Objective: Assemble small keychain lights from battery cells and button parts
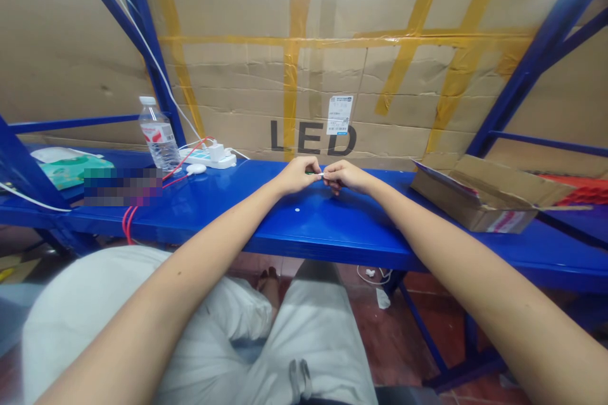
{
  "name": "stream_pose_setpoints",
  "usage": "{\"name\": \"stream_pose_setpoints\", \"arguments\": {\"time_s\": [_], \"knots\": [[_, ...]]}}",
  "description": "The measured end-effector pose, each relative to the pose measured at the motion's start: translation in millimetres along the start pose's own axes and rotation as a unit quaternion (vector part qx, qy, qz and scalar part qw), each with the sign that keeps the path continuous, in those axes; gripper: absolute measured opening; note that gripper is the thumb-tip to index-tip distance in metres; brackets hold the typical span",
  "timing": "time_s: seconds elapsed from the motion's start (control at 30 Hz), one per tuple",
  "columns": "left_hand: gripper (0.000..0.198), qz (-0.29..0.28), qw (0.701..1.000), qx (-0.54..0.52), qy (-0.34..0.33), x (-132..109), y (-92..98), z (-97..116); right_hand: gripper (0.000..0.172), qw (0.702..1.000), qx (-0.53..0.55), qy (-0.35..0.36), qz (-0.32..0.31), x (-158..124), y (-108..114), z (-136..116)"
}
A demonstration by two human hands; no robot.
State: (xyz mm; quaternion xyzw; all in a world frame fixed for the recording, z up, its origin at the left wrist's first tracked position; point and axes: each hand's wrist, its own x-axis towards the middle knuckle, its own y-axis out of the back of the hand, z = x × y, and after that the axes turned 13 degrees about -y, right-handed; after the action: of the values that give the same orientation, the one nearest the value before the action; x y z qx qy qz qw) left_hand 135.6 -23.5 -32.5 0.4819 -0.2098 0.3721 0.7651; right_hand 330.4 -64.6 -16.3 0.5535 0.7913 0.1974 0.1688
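Note:
Over the blue shelf top (327,224), my two hands meet fingertip to fingertip. My left hand (298,176) is closed in a pinch on a small green-and-white piece (320,175), whose kind is too small to make out. From the other side, the thumb and forefinger of my right hand (348,176) pinch its white end, with the other fingers curled under. Most of the piece is hidden by my fingers. On the shelf in front of my left hand lies a tiny white disc (297,209).
An open cardboard box (489,202) stands at the right. On the left are a water bottle (158,136), a white power strip (223,157), a red cable (127,224) and a green tissue pack (71,171). A large taped cardboard sheet (237,88) rises behind.

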Motion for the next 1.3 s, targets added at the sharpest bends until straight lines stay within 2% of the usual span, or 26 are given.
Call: {"name": "stream_pose_setpoints", "arguments": {"time_s": [0.17, 0.33, 0.57, 0.93, 1.03, 1.2, 1.3], "knots": [[0.003, -0.019, 0.998, 0.048, 0.026, -3, -1.7, 8, 0.024, 0.998, -0.053, 0.012, 0.019, 0, 0, -1], [0.004, -0.032, 0.998, 0.058, 0.014, -5, -1.6, 9, 0.024, 0.995, -0.088, 0.018, 0.032, 2, -1, 0], [0.006, -0.012, 1.0, -0.026, 0.009, -1, -2.4, 5, 0.026, 0.999, -0.033, 0.008, -0.007, -1, 3, 1], [0.017, 0.014, 0.996, -0.084, 0.022, 1, 3.7, 8, 0.023, 0.998, -0.062, 0.018, 0.028, 0, 2, -7], [0.019, 0.008, 0.997, -0.08, 0.018, 1, 5.4, 9, 0.024, 0.999, -0.032, 0.016, 0.028, 0, 0, -5], [0.018, 0.021, 0.998, -0.061, 0.008, 2, 5.2, 9, 0.023, 0.995, 0.095, -0.011, -0.012, 1, -8, -1], [0.017, 0.026, 0.998, -0.056, 0.011, 3, 2.8, 8, 0.022, 0.996, 0.084, -0.026, -0.007, 3, -7, -3]]}}
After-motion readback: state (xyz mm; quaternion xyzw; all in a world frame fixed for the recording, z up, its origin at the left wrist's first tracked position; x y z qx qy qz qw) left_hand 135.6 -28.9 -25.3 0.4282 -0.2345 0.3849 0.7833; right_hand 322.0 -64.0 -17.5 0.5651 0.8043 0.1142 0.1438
